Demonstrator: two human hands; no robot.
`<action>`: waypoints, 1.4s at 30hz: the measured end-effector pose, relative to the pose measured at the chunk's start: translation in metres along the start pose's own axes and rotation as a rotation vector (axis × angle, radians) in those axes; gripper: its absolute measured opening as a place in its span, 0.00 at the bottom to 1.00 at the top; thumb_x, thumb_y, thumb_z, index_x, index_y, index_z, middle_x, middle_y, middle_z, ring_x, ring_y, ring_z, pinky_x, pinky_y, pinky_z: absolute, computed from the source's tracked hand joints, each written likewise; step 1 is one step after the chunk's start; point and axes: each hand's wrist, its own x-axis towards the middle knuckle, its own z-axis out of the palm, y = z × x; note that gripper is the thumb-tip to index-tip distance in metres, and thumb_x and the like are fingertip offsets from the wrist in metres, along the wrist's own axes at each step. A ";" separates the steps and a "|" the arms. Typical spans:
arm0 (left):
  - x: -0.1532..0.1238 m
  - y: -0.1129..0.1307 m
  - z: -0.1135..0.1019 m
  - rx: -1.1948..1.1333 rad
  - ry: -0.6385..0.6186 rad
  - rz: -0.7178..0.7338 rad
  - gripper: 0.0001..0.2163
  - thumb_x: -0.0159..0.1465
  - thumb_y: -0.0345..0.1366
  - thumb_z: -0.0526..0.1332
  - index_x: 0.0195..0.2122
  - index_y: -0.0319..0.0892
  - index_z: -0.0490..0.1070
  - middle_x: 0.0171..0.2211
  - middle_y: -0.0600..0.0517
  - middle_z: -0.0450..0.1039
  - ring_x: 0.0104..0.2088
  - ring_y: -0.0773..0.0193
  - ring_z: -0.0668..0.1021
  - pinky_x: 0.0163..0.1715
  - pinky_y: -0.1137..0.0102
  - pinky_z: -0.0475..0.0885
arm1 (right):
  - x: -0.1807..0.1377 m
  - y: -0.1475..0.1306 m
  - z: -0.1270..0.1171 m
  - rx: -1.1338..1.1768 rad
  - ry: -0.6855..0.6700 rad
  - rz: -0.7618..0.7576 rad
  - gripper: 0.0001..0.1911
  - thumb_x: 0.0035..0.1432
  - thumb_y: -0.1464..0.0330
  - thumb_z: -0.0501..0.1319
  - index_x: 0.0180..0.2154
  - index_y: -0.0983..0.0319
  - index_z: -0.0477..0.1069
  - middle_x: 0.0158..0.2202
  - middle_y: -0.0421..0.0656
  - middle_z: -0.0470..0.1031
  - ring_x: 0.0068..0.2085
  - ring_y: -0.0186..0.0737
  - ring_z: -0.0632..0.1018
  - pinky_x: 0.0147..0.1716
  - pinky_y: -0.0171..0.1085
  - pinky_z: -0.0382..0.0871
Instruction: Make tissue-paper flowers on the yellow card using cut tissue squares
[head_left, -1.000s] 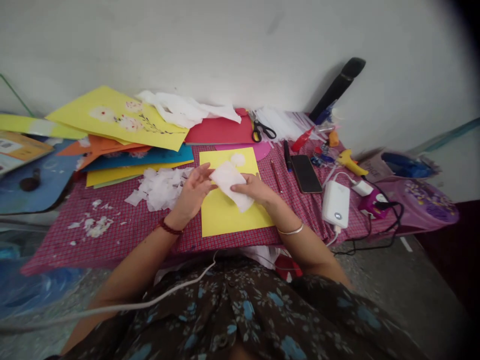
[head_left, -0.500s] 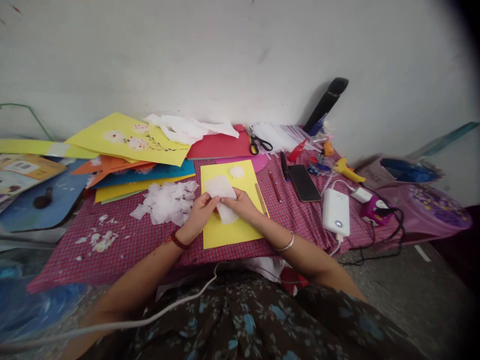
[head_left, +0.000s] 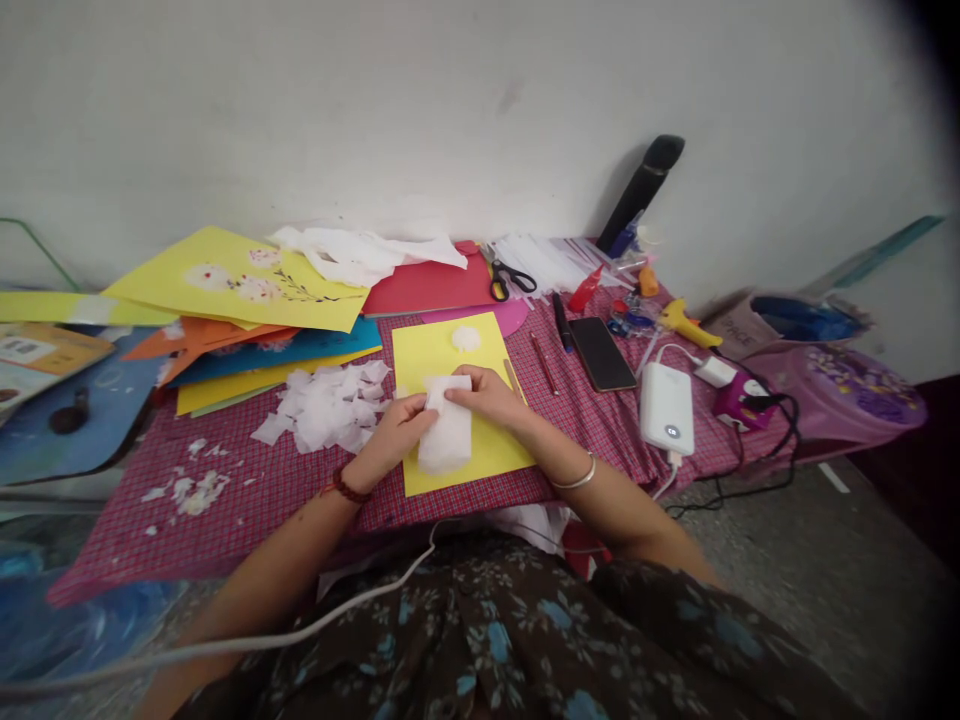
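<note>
Between both hands is a piece of white tissue paper [head_left: 448,440], held over a yellow sheet [head_left: 420,345]. My left hand [head_left: 397,428] pinches its left edge. Fingers of my right hand [head_left: 486,396] close on its upper right part, thumb on top. A small round white tissue piece [head_left: 466,339] lies near the top of the yellow sheet. To the left of my left hand sits a pile of torn white tissue pieces [head_left: 330,405]. A pencil-like brown stick [head_left: 512,378] rests along the sheet's right edge.
Right of the sheet lie a red pencil [head_left: 544,364], a black marker [head_left: 562,322], a phone [head_left: 602,355] and a white power bank [head_left: 667,410] with cables. Scissors [head_left: 511,281] lie behind. A yellow glue gun [head_left: 688,324] is at the right. Coloured papers [head_left: 300,350] are stacked at the left.
The tissue paper has been turned and now hangs lower, towards me, between my hands. Both hands still pinch it. The whole view has shifted slightly.
</note>
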 end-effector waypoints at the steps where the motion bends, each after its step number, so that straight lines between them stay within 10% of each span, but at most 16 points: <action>1: 0.000 0.001 0.000 -0.021 0.011 0.007 0.08 0.56 0.39 0.64 0.30 0.39 0.71 0.26 0.55 0.71 0.26 0.68 0.69 0.25 0.73 0.64 | 0.000 0.001 -0.001 0.000 0.023 0.007 0.17 0.44 0.59 0.69 0.28 0.61 0.66 0.23 0.32 0.67 0.24 0.29 0.66 0.24 0.31 0.58; 11: 0.008 0.003 0.000 -0.264 0.185 -0.118 0.20 0.42 0.39 0.76 0.32 0.39 0.70 0.26 0.56 0.77 0.24 0.69 0.76 0.26 0.75 0.72 | 0.012 0.006 0.001 0.021 0.142 -0.061 0.11 0.49 0.64 0.66 0.29 0.61 0.66 0.22 0.31 0.66 0.24 0.28 0.66 0.24 0.30 0.58; 16: 0.011 0.028 -0.017 -0.288 0.226 -0.262 0.20 0.40 0.33 0.75 0.34 0.41 0.72 0.26 0.56 0.78 0.20 0.67 0.76 0.20 0.73 0.73 | -0.017 -0.030 -0.046 -0.057 0.001 -0.113 0.09 0.58 0.68 0.63 0.41 0.62 0.69 0.29 0.35 0.73 0.32 0.31 0.75 0.35 0.33 0.70; 24: 0.037 0.044 -0.003 0.082 -0.310 -0.432 0.18 0.44 0.39 0.74 0.35 0.41 0.73 0.27 0.53 0.77 0.22 0.64 0.75 0.22 0.72 0.69 | -0.115 -0.060 -0.178 -0.467 0.323 0.145 0.06 0.55 0.78 0.62 0.34 0.64 0.73 0.28 0.39 0.76 0.29 0.31 0.75 0.31 0.32 0.69; 29: 0.060 0.030 0.011 0.605 -0.479 -0.044 0.12 0.47 0.42 0.65 0.19 0.43 0.63 0.19 0.57 0.62 0.21 0.67 0.65 0.23 0.72 0.56 | -0.138 -0.054 -0.206 -0.479 0.424 0.162 0.06 0.58 0.78 0.57 0.35 0.65 0.71 0.25 0.41 0.75 0.25 0.31 0.75 0.30 0.34 0.69; 42: 0.061 0.020 0.007 0.701 -0.447 0.073 0.08 0.50 0.40 0.55 0.22 0.46 0.55 0.22 0.57 0.57 0.25 0.65 0.62 0.27 0.70 0.55 | 0.051 -0.056 -0.169 -0.959 0.308 -0.082 0.10 0.59 0.76 0.57 0.40 0.67 0.76 0.37 0.46 0.80 0.40 0.40 0.79 0.44 0.39 0.70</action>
